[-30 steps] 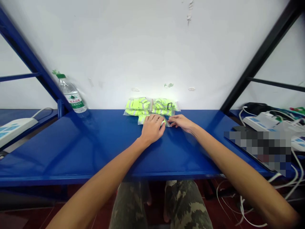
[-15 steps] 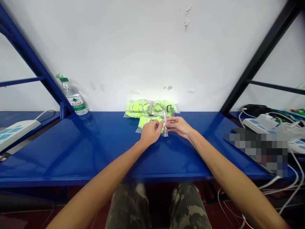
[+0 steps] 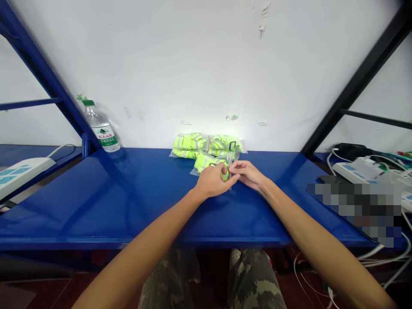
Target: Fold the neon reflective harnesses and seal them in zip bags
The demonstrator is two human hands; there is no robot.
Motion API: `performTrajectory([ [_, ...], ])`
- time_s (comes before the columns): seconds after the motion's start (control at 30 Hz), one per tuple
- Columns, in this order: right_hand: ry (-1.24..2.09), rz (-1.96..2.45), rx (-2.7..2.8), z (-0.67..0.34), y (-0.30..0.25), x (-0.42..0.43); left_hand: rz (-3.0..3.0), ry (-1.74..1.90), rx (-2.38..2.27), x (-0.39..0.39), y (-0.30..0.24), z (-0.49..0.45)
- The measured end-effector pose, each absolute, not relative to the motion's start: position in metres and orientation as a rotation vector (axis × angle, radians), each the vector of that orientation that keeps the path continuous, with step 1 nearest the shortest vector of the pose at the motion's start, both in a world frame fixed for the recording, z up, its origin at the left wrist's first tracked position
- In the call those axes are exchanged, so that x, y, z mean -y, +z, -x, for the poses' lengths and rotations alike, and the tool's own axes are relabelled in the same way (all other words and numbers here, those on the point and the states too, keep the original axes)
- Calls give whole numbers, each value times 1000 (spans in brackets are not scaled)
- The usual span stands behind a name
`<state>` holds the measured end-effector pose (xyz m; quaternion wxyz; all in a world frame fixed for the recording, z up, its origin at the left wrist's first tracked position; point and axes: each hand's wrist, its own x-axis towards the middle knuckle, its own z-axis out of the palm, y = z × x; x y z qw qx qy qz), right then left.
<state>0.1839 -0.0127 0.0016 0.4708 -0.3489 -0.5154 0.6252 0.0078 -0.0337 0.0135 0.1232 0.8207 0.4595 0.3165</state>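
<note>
A clear zip bag [image 3: 203, 162] holding a folded fluorescent yellow-green item with pale reflective stripes lies on the blue table. My right hand [image 3: 249, 174] is closed, pinching the bag's red-edged opening at its right end. Over the near side of the same bag lies my left hand [image 3: 213, 180], its index finger curled and its thumb reaching toward the right fingertips; it grips the bag near the opening. The hands cover much of that end. Behind are several similar bags, a left stack [image 3: 188, 141] and a right stack [image 3: 224, 142], against the wall.
A water bottle [image 3: 103, 131] with a green cap leans near the wall at the back left. Power strips [image 3: 24, 171] flank the table on both sides. At the right lies a dark, pixelated flat object [image 3: 357, 206] beside white cables. The blue tabletop [image 3: 138, 201] meets a white wall.
My left hand has shifted right along the bag, and its thumb now stretches toward my right fingers. The bag has moved slightly right. The camera view has shifted a little.
</note>
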Motion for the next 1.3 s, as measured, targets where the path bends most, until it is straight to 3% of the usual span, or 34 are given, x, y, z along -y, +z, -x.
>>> performTrajectory([
  [0.27,1630,807,1300,-179,-3,16,-2549,808,-1243,28,15,2],
  [0.57,1468,875,1318,-174,-3,15,-2523,818,-1224,26,16,7],
  [0.8,1526,773,1320,-178,-3,15,-2567,828,-1286,29,18,8],
  [1.07,1565,744,1464,-185,6,16,-2320,943,-1070,32,14,3],
  [1.3,1573,802,1430,-189,7,15,-1987,715,-802,26,17,5],
])
